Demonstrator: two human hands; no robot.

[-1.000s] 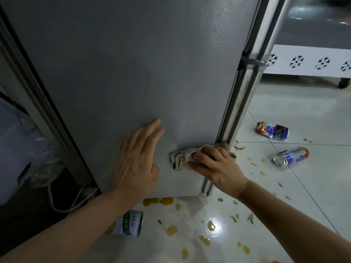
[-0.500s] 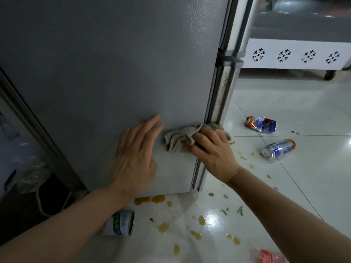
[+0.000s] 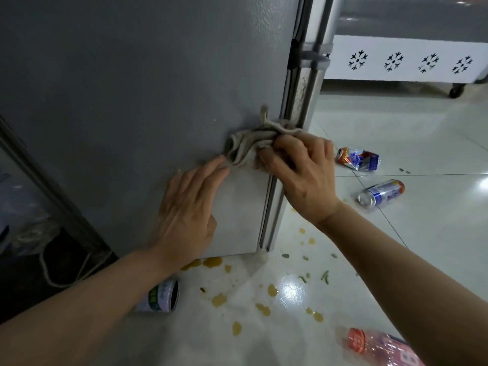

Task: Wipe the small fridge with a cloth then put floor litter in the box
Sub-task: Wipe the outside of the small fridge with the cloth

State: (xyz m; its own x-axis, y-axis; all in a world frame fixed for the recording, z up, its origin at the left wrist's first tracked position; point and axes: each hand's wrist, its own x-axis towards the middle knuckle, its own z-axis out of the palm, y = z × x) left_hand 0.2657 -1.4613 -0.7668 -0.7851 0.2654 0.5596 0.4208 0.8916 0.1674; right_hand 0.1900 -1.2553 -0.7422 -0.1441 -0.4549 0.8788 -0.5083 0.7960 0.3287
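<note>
My left hand (image 3: 188, 210) lies flat on the fridge (image 3: 137, 107) side, just left of the cloth (image 3: 248, 146) my right hand (image 3: 303, 175) grips against its front corner. Two cans (image 3: 380, 192) lie on the floor (image 3: 396, 247) to the right; a tin (image 3: 158, 297) sits below my left wrist.

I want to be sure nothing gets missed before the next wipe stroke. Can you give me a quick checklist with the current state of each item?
1. Right hand has a grip on the cloth: ok.
2. Cloth pressed against the fridge side, near its front edge: ok.
3. Left hand flat on the panel, bracing: ok.
4. Left fingertips clear of the cloth: not ok, they touch its lower edge.
5. Floor free of litter: not ok; crushed can, second can, tin, bottle lie about.
6. Box within reach: cannot tell, not visible.
</note>
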